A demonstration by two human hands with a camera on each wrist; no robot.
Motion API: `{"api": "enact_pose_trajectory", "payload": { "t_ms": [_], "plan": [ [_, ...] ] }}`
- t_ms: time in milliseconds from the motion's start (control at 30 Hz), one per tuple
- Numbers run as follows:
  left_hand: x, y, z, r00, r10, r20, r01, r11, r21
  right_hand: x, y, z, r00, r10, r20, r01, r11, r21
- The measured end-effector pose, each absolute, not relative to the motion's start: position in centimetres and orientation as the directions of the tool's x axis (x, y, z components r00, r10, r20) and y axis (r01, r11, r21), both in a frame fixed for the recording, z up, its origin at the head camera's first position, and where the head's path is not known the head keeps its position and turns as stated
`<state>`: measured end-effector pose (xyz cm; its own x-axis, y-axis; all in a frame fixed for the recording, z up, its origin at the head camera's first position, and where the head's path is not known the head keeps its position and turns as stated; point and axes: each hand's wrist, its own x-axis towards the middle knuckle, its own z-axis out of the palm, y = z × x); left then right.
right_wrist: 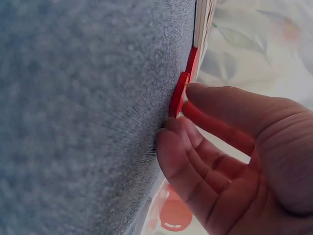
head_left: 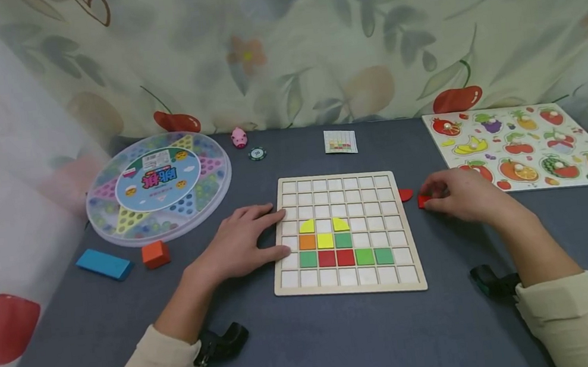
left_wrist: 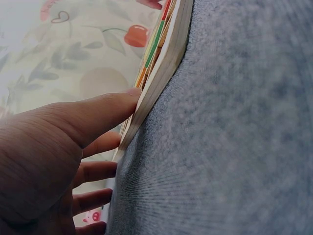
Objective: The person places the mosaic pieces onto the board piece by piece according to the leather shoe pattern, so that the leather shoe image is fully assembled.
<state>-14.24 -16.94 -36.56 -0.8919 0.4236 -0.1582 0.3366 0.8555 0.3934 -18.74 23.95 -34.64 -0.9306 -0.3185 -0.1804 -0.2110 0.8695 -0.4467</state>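
A wooden grid board (head_left: pixel 376 193) lies on the table, with coloured square tiles and two yellow rounded tiles (head_left: pixel 341 224) set in several of its cells. My left hand (head_left: pixel 241 240) rests at the board's left edge, thumb and index finger touching the rim and the fingers fairly straight. To the right of the board, my right hand (head_left: pixel 459 193) pinches a small flat red tile (right_wrist: pixel 179 95) between thumb and fingers, close to the table. A second red piece (head_left: pixel 406 195) with a rounded side lies between that hand and the board's right edge.
A round game box (head_left: pixel 92 196) stands at the back left, near a blue block (head_left: pixel 104 264) and an orange block (head_left: pixel 155 254). Behind the board are a pink pig figure (head_left: pixel 239 137), a chip (head_left: pixel 257 153) and a pattern card (head_left: pixel 340 141). A fruit puzzle board (head_left: pixel 536 182) lies right.
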Motion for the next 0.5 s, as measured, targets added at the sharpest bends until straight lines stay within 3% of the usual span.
{"api": "enact_pose_trajectory", "payload": {
  "t_ms": [267,500],
  "plan": [
    [-14.24,-16.97,-36.56,-0.891,0.427,-0.155,0.342,0.855,0.389,-19.06,24.18,-34.93,-0.934,-0.329,-0.141,-0.249,0.88,-0.404],
    [-14.19,-16.95,-36.57,-0.891,0.426,-0.155,0.338,0.852,0.399,-19.06,24.17,-34.54,-0.944,-0.297,-0.145,-0.202,0.866,-0.458]
  ]
}}
